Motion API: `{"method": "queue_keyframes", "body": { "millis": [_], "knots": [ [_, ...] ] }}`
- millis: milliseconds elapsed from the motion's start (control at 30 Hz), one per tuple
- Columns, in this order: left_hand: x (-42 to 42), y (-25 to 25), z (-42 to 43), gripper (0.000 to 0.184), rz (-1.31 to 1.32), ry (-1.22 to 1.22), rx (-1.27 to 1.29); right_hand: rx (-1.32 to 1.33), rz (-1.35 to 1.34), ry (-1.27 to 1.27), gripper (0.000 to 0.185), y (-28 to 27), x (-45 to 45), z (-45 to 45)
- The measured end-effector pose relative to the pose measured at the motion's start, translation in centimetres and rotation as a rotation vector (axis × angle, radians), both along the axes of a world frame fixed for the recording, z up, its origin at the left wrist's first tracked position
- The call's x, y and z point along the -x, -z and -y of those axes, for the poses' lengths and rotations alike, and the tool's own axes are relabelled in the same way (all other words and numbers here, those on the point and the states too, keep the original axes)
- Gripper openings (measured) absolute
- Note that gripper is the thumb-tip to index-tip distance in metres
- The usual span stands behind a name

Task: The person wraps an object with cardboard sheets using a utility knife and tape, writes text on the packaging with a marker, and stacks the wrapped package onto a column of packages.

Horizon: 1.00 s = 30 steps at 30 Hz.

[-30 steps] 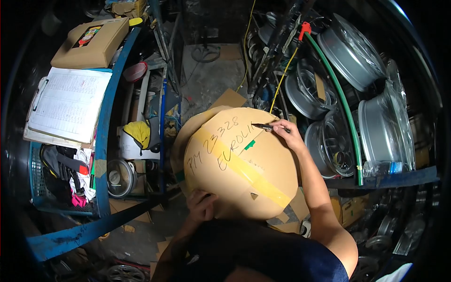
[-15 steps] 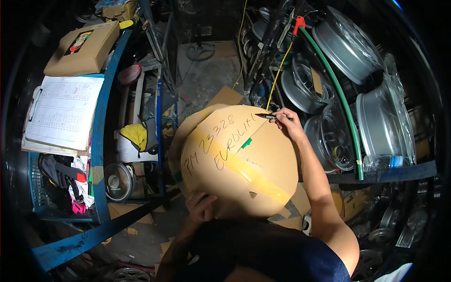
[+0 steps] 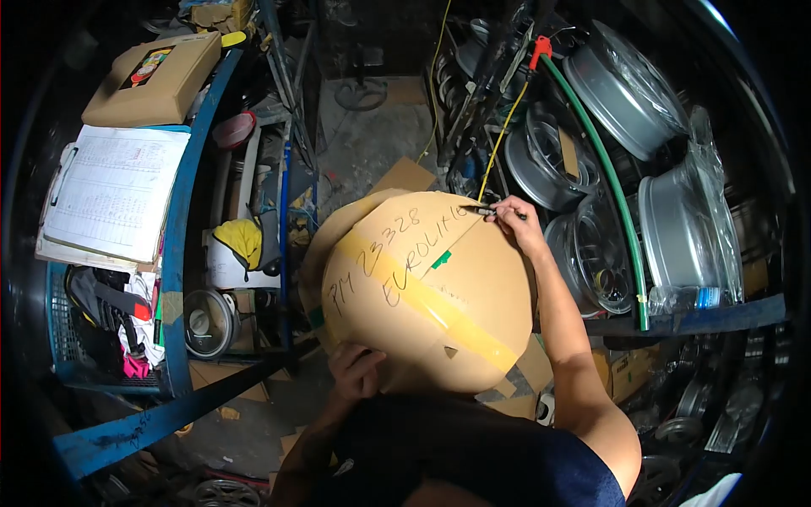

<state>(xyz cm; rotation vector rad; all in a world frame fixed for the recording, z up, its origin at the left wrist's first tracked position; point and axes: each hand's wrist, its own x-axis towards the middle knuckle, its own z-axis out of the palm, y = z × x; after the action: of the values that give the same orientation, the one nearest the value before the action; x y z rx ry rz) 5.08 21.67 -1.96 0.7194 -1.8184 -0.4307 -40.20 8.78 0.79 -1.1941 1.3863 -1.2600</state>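
Note:
A round cardboard package [image 3: 405, 338] fills the middle of the head view, crossed by clear yellowish tape. Its top carries black handwriting, "PM 23328" with a line starting "EUROLI" below, and a small green tape piece [image 3: 441, 260]. My right hand [image 3: 515, 221] pinches a black marker pen [image 3: 481, 210], its tip at the end of the second line near the package's far right edge. Down at the near left edge, my left hand [image 3: 356, 372] has its fingers curled against the cardboard; part of its grip is shaded.
Silver wheel rims [image 3: 625, 93] fill the rack on the right, behind a green hose [image 3: 596, 160]. On the left blue shelf lie a clipboard with papers [image 3: 114, 194] and a cardboard box [image 3: 152, 80], above a blue basket [image 3: 63, 317]. Cardboard scraps [image 3: 405, 175] litter the floor.
More marks stand at the end of the second written line. My right hand has shifted slightly with the marker pen; my left hand stays at the near left edge.

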Motion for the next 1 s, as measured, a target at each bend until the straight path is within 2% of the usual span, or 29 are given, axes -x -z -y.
{"method": "queue_keyframes", "body": {
  "millis": [100, 200, 333, 500, 733, 833, 1000],
  "knots": [
    [0.0, 0.0, -0.2, 0.024, 0.003, 0.009, -0.007, -0.008, -0.088, 0.042, 0.013, 0.0, 0.0, -0.1],
    [0.1, -0.6, 0.2, 0.023, -0.005, 0.025, -0.021, 0.084, 0.008, 0.09, 0.014, -0.5, -0.4, -0.7],
    [-0.1, -0.8, -0.1, 0.021, 0.02, 0.034, -0.051, 0.053, 0.058, 0.037, 0.017, -0.3, -1.6, -2.4],
    [-0.2, -0.5, 0.0, 0.018, -0.034, 0.073, -0.074, 0.005, -0.112, 0.016, 0.014, -1.2, -2.8, -2.9],
    [-0.7, -0.8, -0.4, 0.021, 0.007, 0.033, -0.07, 0.032, -0.048, 0.014, 0.016, -0.6, -3.5, -2.6],
    [-0.7, -2.2, -0.2, 0.024, -0.015, 0.049, -0.076, 0.041, -0.121, 0.026, 0.017, -0.8, -4.0, -3.0],
    [-1.1, -0.8, -0.5, 0.022, 0.032, 0.05, -0.075, 0.088, -0.246, -0.006, 0.016, -0.5, -4.2, -2.9]
  ]
}}
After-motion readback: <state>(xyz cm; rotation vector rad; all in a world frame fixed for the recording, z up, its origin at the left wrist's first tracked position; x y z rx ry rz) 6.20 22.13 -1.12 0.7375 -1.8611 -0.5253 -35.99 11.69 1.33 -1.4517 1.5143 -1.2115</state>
